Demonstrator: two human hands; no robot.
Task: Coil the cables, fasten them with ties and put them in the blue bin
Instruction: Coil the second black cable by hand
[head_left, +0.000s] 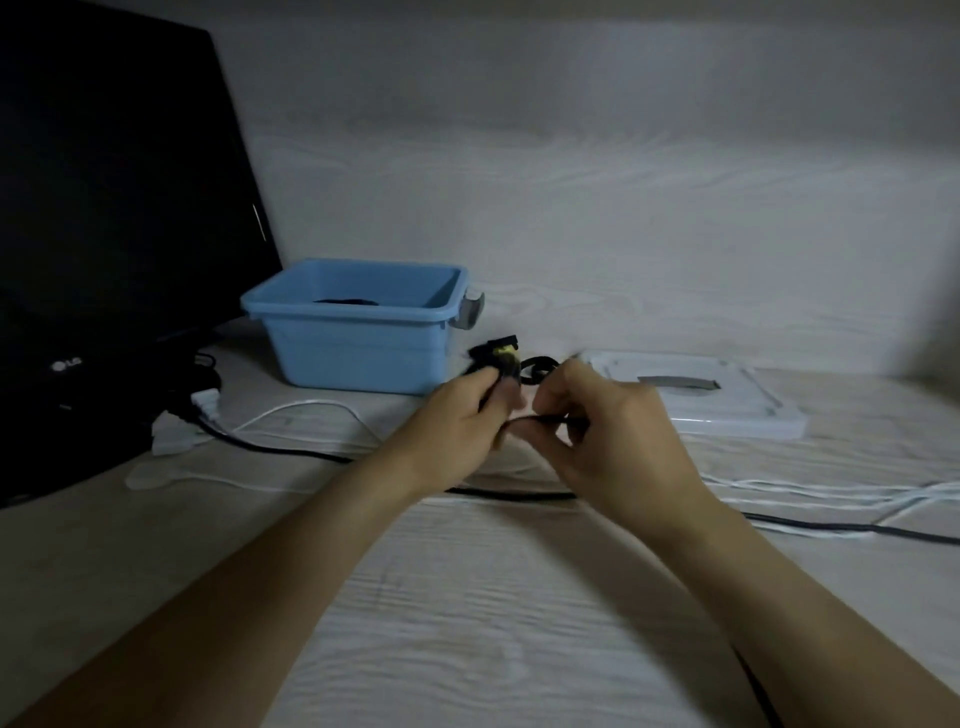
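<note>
Above the table's middle, my left hand (470, 415) grips a black cable end with a black and yellow plug (503, 356) sticking up past its fingers. My right hand (602, 415) pinches a stretch of the same black cable (540, 418) close beside the left hand. A small black loop (537, 366) shows behind my fingers. More black cable (291, 449) trails across the table to both sides. The blue bin (358, 345) stands just behind and left of my hands, with something dark lying inside.
A black monitor (119, 197) fills the left side, with white plugs (174, 434) and cords at its foot. The bin's white lid (696, 400) lies flat at the right. White cables (831, 491) run along the table to the right edge. A wall stands close behind.
</note>
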